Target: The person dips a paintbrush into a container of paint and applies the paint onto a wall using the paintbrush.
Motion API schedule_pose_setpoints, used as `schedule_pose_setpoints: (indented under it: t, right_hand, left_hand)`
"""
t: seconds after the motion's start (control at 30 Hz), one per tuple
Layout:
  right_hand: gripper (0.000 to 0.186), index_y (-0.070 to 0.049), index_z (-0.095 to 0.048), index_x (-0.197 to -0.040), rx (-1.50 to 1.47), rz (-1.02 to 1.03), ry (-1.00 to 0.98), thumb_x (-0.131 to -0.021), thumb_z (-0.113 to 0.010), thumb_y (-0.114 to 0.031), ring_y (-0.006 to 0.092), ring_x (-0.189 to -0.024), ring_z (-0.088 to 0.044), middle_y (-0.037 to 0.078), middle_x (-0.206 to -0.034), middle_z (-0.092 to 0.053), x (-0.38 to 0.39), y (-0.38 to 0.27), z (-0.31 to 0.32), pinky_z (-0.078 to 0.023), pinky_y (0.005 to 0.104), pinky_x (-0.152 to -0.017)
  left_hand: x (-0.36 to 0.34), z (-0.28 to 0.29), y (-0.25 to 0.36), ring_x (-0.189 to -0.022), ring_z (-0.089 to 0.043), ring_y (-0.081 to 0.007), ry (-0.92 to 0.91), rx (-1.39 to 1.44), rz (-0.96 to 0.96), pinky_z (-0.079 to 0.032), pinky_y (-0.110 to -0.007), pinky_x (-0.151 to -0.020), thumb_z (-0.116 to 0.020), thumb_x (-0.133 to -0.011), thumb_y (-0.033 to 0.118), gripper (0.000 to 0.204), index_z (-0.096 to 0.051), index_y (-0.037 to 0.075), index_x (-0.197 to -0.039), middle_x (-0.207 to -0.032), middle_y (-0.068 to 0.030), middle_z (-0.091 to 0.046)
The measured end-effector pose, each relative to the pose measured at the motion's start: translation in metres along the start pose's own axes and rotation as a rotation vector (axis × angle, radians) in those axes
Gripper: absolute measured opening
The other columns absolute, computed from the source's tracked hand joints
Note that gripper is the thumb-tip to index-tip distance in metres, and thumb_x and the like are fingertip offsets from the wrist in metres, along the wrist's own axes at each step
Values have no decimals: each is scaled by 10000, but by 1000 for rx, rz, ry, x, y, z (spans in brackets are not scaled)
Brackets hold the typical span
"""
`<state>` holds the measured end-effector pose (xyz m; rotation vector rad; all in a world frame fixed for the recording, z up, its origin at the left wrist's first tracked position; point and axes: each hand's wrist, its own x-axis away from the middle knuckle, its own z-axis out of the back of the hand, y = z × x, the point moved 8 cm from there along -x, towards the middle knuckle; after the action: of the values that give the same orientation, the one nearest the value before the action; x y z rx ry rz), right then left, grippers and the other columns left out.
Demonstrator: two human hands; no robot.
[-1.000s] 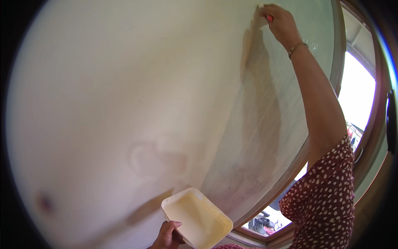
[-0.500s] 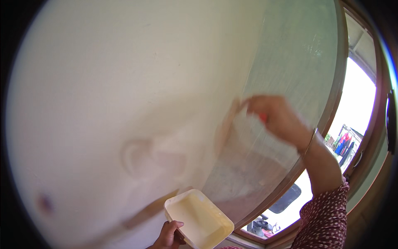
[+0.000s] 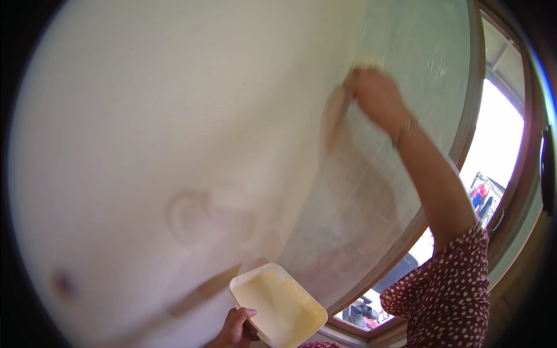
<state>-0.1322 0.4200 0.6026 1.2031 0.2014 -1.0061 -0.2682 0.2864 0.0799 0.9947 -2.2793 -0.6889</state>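
My left hand (image 3: pixel 235 326), at the bottom, grips the near rim of a cream rectangular plastic tub (image 3: pixel 316 308), thumb over the edge. Pale cream paint (image 3: pixel 272 301) coats its inside. Up at the wall, my right hand (image 3: pixel 377 95) is closed around what looks like a paintbrush (image 3: pixel 369 60). Its pale, blurred end shows just above my knuckles; my fingers hide most of the handle. The hand is at the border between the cream-coated wall (image 3: pixel 174 104) on the left and a greenish, streaky strip (image 3: pixel 423 75) on the right.
A brown wooden frame (image 3: pixel 476 75) bounds the greenish strip. Beyond it, a bright opening shows hanging clothes (image 3: pixel 480 194) and a parked two-wheeler (image 3: pixel 362 313). Shadows of my arm and the tub fall on the wall.
My right hand has moved up along the border of the greenish strip, the arm stretching further, its shadow following. My left hand and the tub have stayed nearly in place.
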Motion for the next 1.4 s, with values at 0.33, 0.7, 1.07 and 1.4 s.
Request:
schedule_pose_setpoints:
  t: [0.33, 0.7, 1.07, 1.4]
  right_hand:
    - [109, -64, -685, -909, -788, -122, -407, -809, -669, -103, 253, -676, -645, 112, -753, -669, 137, -97, -68, -536, 349, -658]
    - [122, -24, -689, -945, -774, -446, 370, -846, -627, -59, 184, -724, -689, 64, -821, -691, -21, 117, 60, -568, 309, -660]
    - [74, -161, -656, -878, -30, 118, 73, -816, -623, -135, 276, -949, -621, 81, -904, -616, 62, -26, -34, -510, 406, -802]
    - [172, -70, -659, -1002, -1001, -307, -521, -886, -652, -197, 340, -830, -656, 129, -895, -662, 266, -128, -114, -525, 429, -746]
  left_hand:
    - [-25, 17, -21, -983, -689, -267, 2, 8, -44, -605, -460, -783, -555, -909, 422, 570, -481, 77, -1356, -1144, -118, -670]
    - [-31, 39, -31, -829, -687, -232, -19, -3, -80, -590, -406, -685, -545, -928, 422, 472, -562, 74, -1246, -1000, -100, -701]
    - [-3, 1, -11, -979, -693, -254, 4, 12, -16, -584, -455, -798, -556, -919, 391, 546, -496, 57, -1346, -1118, -114, -687]
    - [8, -40, 12, -1209, -556, -322, -18, -26, -22, -488, -552, -926, -560, -796, 407, 717, -412, 116, -1434, -1330, -120, -554]
